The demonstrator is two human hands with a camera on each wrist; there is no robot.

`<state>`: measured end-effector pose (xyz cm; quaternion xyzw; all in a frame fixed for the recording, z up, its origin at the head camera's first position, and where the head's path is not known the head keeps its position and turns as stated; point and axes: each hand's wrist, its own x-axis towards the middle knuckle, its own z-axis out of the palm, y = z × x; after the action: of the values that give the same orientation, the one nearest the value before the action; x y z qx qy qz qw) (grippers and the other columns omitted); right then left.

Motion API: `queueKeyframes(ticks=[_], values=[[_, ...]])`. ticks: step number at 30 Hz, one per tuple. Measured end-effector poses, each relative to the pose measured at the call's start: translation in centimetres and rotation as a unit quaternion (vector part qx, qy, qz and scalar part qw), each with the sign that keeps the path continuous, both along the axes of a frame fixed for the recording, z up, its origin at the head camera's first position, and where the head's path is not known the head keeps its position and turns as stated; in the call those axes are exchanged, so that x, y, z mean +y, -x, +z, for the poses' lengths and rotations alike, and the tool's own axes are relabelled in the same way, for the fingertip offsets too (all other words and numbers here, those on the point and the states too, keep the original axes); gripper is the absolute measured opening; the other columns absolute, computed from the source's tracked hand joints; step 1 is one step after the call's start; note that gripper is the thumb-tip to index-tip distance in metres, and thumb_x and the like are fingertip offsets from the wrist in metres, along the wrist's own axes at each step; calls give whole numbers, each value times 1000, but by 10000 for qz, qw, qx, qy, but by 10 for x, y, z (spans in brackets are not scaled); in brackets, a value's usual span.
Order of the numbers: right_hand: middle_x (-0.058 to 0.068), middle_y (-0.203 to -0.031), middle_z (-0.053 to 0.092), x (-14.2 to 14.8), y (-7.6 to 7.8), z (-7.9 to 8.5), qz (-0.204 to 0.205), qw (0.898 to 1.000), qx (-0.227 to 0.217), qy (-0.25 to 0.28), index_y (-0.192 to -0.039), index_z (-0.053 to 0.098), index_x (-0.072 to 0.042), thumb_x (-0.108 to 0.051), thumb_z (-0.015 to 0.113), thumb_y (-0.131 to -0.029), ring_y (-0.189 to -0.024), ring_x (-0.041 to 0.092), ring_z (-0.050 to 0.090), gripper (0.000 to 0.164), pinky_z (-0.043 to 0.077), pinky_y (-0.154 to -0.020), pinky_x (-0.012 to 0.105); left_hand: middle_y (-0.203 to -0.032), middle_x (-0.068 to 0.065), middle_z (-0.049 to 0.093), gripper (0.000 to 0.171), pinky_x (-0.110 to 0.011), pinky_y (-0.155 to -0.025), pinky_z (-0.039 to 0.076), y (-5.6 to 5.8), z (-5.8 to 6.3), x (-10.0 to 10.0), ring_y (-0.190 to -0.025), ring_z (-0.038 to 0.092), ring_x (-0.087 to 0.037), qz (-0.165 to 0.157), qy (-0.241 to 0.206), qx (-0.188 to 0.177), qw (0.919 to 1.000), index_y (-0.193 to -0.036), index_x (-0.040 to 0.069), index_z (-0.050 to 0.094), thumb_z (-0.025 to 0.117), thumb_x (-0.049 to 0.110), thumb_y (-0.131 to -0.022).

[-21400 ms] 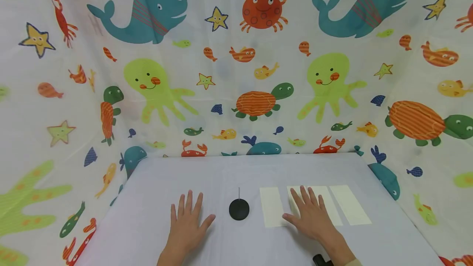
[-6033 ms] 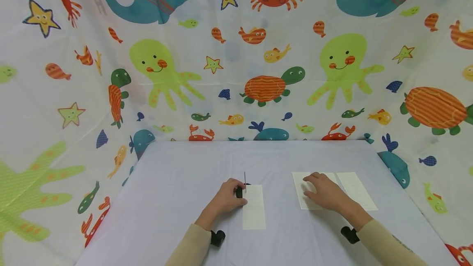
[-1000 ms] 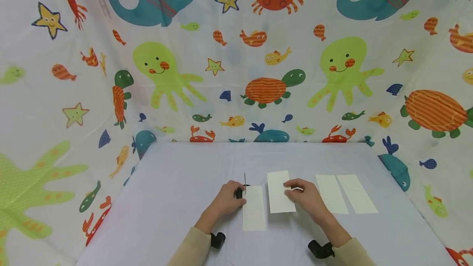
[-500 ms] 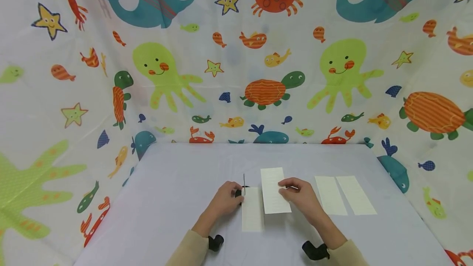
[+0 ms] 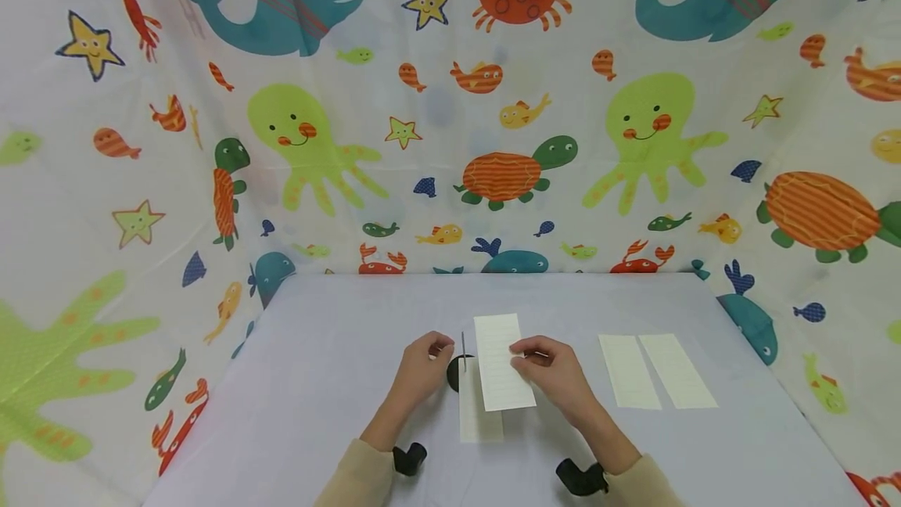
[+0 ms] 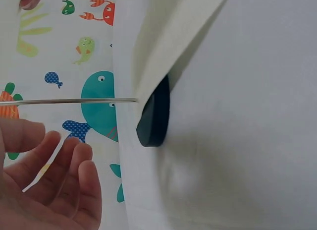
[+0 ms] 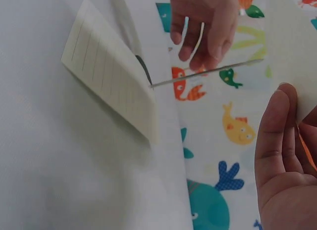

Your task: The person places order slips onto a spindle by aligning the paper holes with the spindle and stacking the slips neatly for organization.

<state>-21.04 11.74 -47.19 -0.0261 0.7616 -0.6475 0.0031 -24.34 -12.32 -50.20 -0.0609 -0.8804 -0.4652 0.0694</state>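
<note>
Spike (image 6: 74, 100) stands upright on its black base (image 5: 454, 375). One sheet (image 5: 470, 405) is on it, low down, seemingly pierced close to a corner. Left hand (image 5: 422, 370) just left of the spike, fingers loosely half-curled, holding nothing. Right hand (image 5: 556, 370) right of the spike, pinching the side edge of a lifted sheet (image 5: 503, 362), tilted and near the spike but unpierced. Two others, a nearer loose sheet (image 5: 629, 372) and a farther loose sheet (image 5: 679, 371), lie on the surface (image 5: 317, 382), well right of the spike.

Risks, my judgement: held by one edge, the lifted sheet may buckle instead of piercing. Neither hand steadies the base, so an off-centre push could tip the spike. A hole too near the edge could tear out. Left fingertips, close to the point, could get pricked.
</note>
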Motion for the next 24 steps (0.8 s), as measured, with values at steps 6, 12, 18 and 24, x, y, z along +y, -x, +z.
queueKeyframes(ticks=[6, 12, 18, 24], values=[[9, -107, 69, -9, 0, 2, 74, 9999, 116, 47, -105, 75, -6, -1, 76, -88, -91, 22, 62, 17, 54, -76, 21, -95, 2, 69, 16, -36, -79, 51, 2, 7, 2, -90, 62, -15, 160, -466, 27, 9988, -103, 9, 73, 60, 18, -102], [8, -108, 68, -16, 1, 4, 110, 9997, 190, 45, -105, 75, -7, -2, 77, -88, -90, 22, 61, 17, 54, -77, 20, -93, -1, 70, 17, -34, -77, 52, 6, 19, 4, -85, 65, -16, 131, -1011, 220, 9945, -100, 8, 73, 62, 20, -101], [7, -106, 68, -23, 1, 4, 111, 9997, 197, 21, -104, 75, -8, -3, 77, -89, -88, 21, 60, 16, 53, -75, 20, -94, -1, 69, 23, -34, -78, 53, 7, 30, 9, -87, 64, -17, 61, -1092, 9, 9940, -102, 9, 73, 59, 27, -103], [6, -102, 68, -31, 5, 2, 112, 9995, 279, -50, -102, 75, -7, -1, 77, -88, -85, 21, 61, 15, 53, -73, 20, -90, -4, 68, 29, -36, -81, 53, 9, 38, 10, -85, 62, -18, 33, -1406, -178, 9899, -101, 6, 73, 61, 32, -103]])
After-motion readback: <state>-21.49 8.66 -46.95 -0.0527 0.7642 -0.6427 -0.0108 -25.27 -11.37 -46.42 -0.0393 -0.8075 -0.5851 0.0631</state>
